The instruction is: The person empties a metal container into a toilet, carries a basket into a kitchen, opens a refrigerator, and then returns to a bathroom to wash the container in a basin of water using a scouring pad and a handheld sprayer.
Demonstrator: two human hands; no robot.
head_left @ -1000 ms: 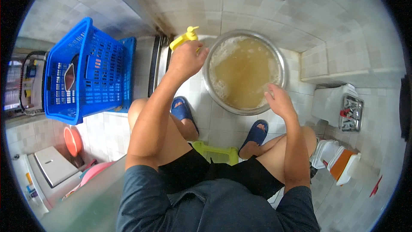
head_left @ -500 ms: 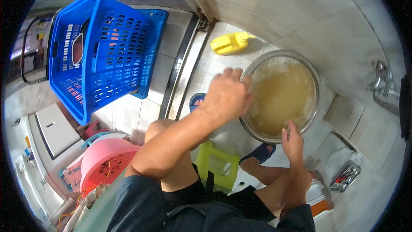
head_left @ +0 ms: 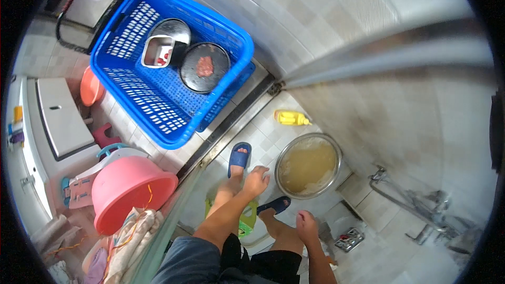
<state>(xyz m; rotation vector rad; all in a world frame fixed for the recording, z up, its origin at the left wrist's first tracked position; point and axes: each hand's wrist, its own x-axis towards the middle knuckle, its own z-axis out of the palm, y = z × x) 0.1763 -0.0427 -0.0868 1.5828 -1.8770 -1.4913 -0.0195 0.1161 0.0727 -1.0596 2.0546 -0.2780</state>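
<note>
My left hand (head_left: 256, 181) hangs empty above the green plastic stool (head_left: 247, 220), its fingers loosely bent and a little apart. To its right, my right hand (head_left: 306, 225) is curled closed in the air, with nothing visible in it. A wide metal basin (head_left: 337, 162) of cloudy yellowish-brown water rests on the tiled floor beyond both hands, touched by neither. Beside the basin's far left lies a yellow plastic bottle (head_left: 291, 118) on its side.
Across a raised door sill (head_left: 213, 144) stands a big blue basket (head_left: 179, 137) holding a dark round pan with a reddish lump, and a metal tin. A pink tub (head_left: 123, 179) and a white appliance (head_left: 66, 121) are left. A faucet (head_left: 381, 176) is on the right wall.
My view has risen and swung left, showing the basket's inside. Both hands have drawn back from the basin; my right hand has left its rim and curled in.
</note>
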